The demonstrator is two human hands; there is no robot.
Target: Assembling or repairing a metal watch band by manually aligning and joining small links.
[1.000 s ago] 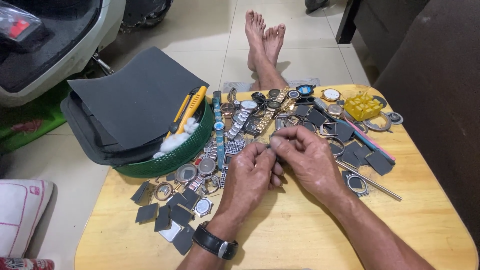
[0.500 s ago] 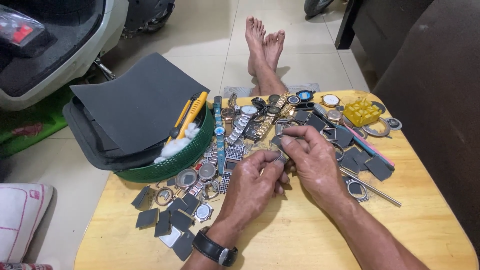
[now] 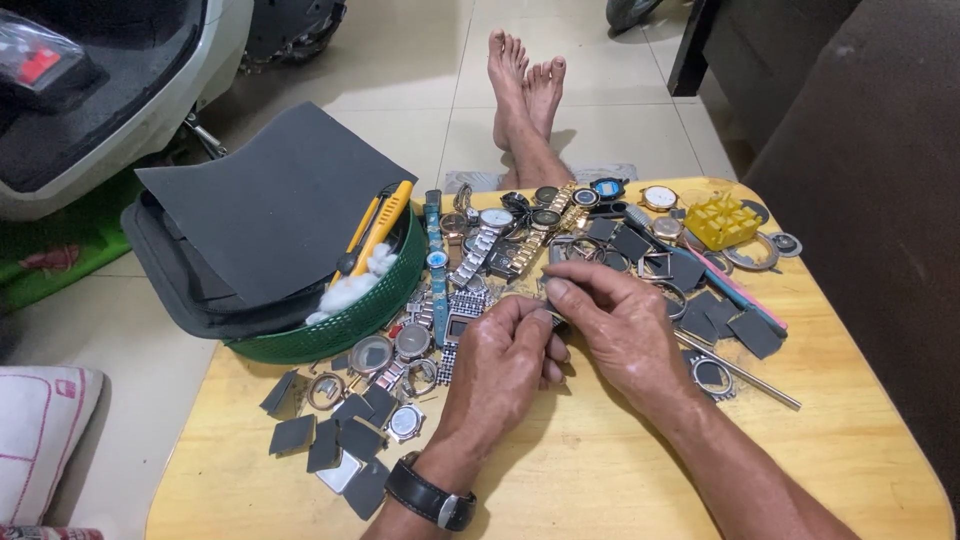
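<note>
Left hand (image 3: 505, 360): fingers curled tight, pinching a small dark part (image 3: 556, 319) (mostly hidden).
Right hand (image 3: 625, 330): fingertips pressed together on the same part — above the yellow table (image 3: 620, 470), beside the scattered watches (image 3: 490, 245).

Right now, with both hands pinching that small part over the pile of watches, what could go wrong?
The small part between the left hand and right hand could slip into the watch pile and be hard to find. The right forearm might also nudge the metal rod toward the table edge.
</note>
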